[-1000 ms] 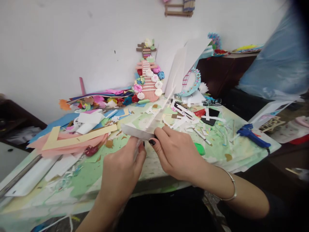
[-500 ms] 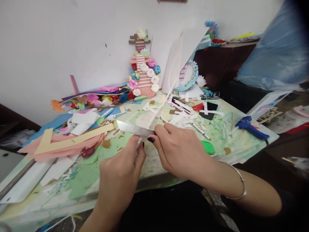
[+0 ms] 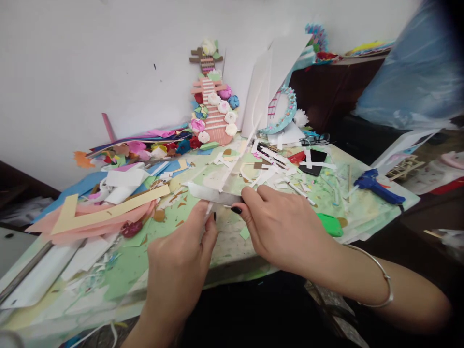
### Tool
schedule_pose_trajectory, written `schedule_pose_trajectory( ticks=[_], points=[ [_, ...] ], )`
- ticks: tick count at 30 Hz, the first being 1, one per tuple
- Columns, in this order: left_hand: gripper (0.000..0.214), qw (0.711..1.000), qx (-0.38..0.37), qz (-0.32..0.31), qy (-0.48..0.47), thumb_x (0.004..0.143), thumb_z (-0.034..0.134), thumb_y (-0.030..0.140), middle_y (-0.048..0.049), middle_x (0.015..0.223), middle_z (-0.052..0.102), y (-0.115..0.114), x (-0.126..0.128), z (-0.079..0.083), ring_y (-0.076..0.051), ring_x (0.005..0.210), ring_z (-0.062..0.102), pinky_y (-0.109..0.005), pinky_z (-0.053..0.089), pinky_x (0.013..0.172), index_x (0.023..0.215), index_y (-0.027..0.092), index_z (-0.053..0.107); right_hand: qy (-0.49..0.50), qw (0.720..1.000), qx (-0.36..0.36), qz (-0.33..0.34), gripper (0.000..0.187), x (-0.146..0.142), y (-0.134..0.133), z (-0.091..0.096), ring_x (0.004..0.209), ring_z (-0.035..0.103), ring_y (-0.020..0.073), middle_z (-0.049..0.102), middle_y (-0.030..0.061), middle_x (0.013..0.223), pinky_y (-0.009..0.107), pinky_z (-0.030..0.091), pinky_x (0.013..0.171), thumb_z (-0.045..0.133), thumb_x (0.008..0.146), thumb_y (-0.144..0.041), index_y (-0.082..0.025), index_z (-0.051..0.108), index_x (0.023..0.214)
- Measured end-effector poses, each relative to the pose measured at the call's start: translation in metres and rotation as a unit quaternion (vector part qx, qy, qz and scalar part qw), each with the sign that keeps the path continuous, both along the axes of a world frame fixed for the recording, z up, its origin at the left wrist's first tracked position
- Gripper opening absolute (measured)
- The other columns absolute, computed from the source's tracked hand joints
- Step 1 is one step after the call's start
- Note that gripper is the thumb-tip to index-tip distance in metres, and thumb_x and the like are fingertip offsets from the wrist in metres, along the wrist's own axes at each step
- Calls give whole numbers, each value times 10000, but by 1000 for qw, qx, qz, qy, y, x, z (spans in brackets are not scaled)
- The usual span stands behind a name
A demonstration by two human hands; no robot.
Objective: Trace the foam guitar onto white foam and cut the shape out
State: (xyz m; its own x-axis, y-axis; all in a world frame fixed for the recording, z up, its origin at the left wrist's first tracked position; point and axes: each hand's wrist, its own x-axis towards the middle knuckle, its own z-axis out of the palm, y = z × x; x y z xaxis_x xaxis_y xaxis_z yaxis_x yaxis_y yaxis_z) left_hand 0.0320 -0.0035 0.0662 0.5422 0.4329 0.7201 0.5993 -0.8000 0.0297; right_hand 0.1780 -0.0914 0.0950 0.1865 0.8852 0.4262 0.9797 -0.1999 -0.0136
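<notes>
My left hand (image 3: pixel 184 251) is closed, pinching the lower end of a long thin white strip (image 3: pixel 237 162) between thumb and forefinger. The strip slants up and away to the right. My right hand (image 3: pixel 279 224) grips a craft knife with a wide metal blade (image 3: pixel 213 193) pointing left. Its blade lies across the strip just above my left thumb, seemingly touching it. Behind my right hand shows a green end piece (image 3: pixel 330 224), apparently the knife's handle. The rest of the handle is hidden in my fist.
Paper scraps and cut strips (image 3: pixel 270 162) litter the green-stained table (image 3: pixel 224 256). A blue glue gun (image 3: pixel 380 186) lies at the right. A pink flower-decorated model (image 3: pixel 215 113) leans on the wall. At the left are a cream L-shaped strip (image 3: pixel 112 210) and pink paper (image 3: pixel 90 227).
My right hand has moved right with the knife, its blade and green end shifting along the same way. The left hand keeps its pinch on the strip, nearly still.
</notes>
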Motion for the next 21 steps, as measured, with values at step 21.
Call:
schedule_pose_trajectory(
  ticks=[21],
  points=[
    [232, 997, 75, -23, 26, 883, 550, 221, 38, 639, 663, -9, 3, 0, -67, 467, 539, -224, 276, 475, 1109, 170, 566, 12, 1000, -2, -8, 341, -7, -1, 7, 518, 510, 160, 574, 52, 704, 285, 108, 463, 264, 968, -348, -177, 533, 849]
  ],
)
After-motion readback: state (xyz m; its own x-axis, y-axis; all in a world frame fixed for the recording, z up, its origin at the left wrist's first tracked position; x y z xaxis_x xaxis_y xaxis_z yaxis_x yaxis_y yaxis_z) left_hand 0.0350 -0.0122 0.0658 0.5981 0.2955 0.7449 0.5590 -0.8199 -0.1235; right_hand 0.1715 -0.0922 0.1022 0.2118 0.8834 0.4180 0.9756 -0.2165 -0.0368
